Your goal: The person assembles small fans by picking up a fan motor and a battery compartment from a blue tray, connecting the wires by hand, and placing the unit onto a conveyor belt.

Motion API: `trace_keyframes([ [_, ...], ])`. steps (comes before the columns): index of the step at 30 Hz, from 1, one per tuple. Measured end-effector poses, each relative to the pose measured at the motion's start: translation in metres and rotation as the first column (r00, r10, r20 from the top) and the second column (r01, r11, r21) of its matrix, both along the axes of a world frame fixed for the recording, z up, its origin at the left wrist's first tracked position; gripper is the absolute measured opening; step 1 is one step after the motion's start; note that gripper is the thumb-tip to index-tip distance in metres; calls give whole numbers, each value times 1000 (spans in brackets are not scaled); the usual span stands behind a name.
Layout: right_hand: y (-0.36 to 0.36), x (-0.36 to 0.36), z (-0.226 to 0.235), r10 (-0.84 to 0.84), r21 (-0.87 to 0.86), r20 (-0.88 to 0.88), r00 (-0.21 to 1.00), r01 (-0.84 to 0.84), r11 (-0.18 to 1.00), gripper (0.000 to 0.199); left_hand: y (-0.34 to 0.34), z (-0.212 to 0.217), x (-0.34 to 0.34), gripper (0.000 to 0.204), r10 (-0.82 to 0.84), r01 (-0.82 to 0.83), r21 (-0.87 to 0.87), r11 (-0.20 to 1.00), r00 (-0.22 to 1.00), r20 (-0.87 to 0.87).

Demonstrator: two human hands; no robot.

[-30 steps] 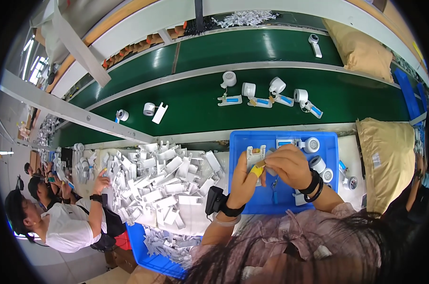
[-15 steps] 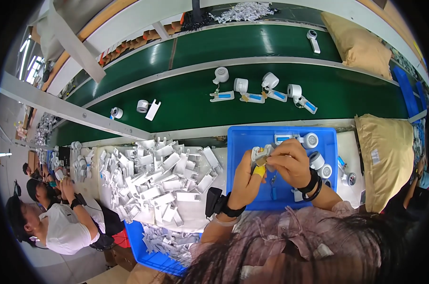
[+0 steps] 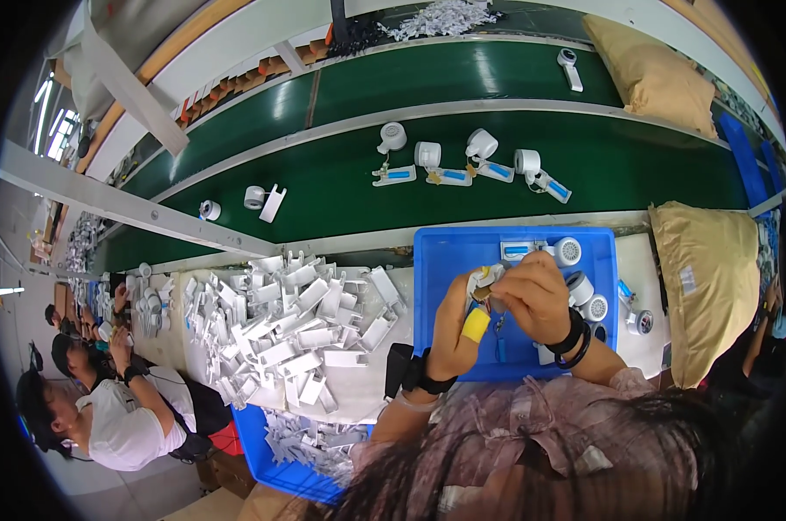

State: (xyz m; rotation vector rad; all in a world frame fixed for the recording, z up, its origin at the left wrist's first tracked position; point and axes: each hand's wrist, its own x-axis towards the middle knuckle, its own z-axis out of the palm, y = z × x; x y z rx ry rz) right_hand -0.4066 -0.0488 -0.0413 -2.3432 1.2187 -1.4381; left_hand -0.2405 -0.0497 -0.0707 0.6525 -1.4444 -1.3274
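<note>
Over the blue tray (image 3: 423, 286), my left hand (image 3: 459, 326) grips a small white plastic part (image 3: 485, 278) with a brown board on it; a yellow wrap covers one of its digits. My right hand (image 3: 536, 300) is closed at the same part, its fingertips pinching the board's edge. Below them thin wires run down to a small blue piece (image 3: 501, 349). The fingers hide much of the part. In the tray are round white fan heads (image 3: 567, 252) with grilles and a white handle shell (image 3: 516, 251) holding a blue battery.
A big pile of white plastic shells (image 3: 289, 326) lies to the left, above another blue bin (image 3: 263, 460). Beyond, a green conveyor (image 3: 323, 191) carries several wired fan units (image 3: 427, 156). A tan sack (image 3: 705, 295) stands right. Co-workers (image 3: 124, 417) sit at far left.
The fan units on the conveyor have shifted left. My left hand has turned slightly, showing more of the yellow wrap, and the white part has tilted with it.
</note>
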Motion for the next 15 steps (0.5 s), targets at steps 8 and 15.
trace_keyframes([
  [8,3,-1,-3,-21,-7,16,1000,22,1000,25,5,-6,-6,36,49,-55,54,997,994,97],
  [15,6,-2,-17,-46,-4,61,997,46,999,26,11,-12,-11,36,59,-72,192,979,995,74],
])
